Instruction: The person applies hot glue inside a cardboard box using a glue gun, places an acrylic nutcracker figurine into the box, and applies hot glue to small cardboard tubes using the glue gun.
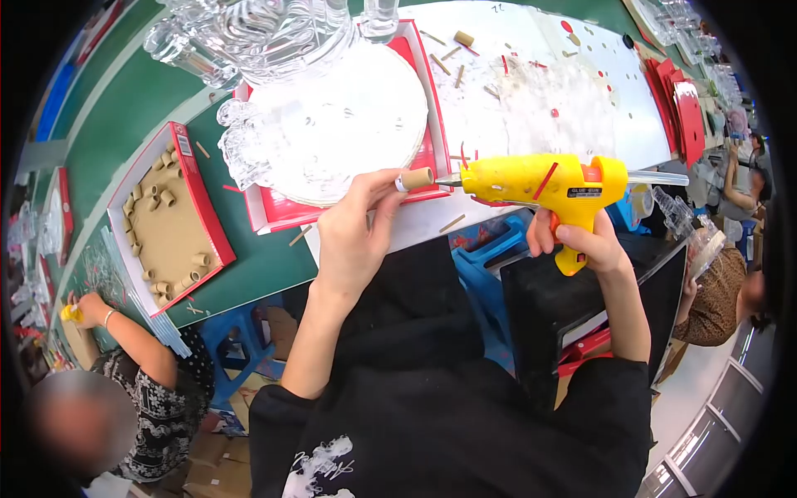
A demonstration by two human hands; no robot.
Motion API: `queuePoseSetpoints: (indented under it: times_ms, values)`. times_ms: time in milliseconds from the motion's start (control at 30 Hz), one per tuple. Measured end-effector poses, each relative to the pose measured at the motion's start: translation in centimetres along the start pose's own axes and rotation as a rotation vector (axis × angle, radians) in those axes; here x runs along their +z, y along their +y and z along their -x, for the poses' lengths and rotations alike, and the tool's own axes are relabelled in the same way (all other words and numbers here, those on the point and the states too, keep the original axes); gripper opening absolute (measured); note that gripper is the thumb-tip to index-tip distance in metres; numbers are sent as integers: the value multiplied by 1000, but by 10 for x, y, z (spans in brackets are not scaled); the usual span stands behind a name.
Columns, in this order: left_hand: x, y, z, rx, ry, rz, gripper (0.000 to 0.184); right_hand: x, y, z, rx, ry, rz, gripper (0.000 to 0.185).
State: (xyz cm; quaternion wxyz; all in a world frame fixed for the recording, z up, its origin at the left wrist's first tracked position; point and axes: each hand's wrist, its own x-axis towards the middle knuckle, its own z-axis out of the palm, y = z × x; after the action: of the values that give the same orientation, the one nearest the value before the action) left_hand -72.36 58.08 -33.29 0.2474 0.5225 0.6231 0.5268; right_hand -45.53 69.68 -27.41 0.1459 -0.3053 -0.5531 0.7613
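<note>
Pinched between the fingers of my left hand (pixel 363 220) is a short brown cardboard tube (pixel 415 178), held level over the edge of a red-sided box. My right hand (pixel 581 241) is wrapped round the grip of a yellow glue gun (pixel 544 180). The gun's metal nozzle touches or nearly touches the tube's open end; which of the two I cannot tell. A clear glue stick (pixel 657 178) sticks out of the gun's back. Behind my left hand, a round white disc (pixel 340 124) lies in the red box (pixel 433 124).
Clear plastic pieces (pixel 249 37) stand at the back. A red-edged box (pixel 203 199) of cardboard tubes is at the left. Scraps lie on white paper (pixel 498 124). Red sheets (pixel 687 116) are at the right. Co-workers sit on both sides; blue stools (pixel 486 282) stand below the table.
</note>
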Motion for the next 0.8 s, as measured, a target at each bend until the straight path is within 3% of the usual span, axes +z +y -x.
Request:
queuePoseSetpoints:
  times_ms: [800]
  values:
    - [-1, -3, 0, 49, 14, -35, 21, 5, 0, -3, 25, 45, 59, 25]
